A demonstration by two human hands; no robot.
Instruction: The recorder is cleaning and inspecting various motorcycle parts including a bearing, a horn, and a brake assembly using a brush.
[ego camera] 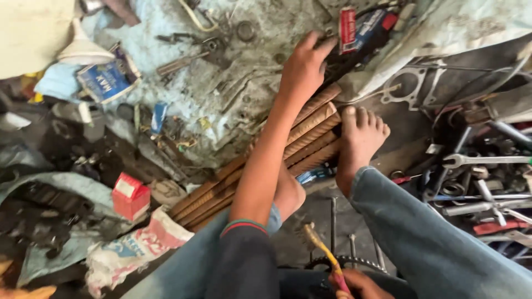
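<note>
Your left hand (303,65) lies open, fingers spread, on the far end of the brown ribbed rods (302,138) under your bare foot (360,138). Your right hand (354,285), at the bottom edge, grips a yellow-handled wire brush (318,243) beside a toothed sprocket (346,261). Spanners (476,160) crowd the right.

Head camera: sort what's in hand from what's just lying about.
In hand:
- left hand reaching among scattered small metal parts
- right hand gripping a yellow-handled brush
- toothed sprocket beside the brush

Lying about:
- ribbed brown rods under the bare foot
- spanners
- red box
- gasket
- white funnel
</note>
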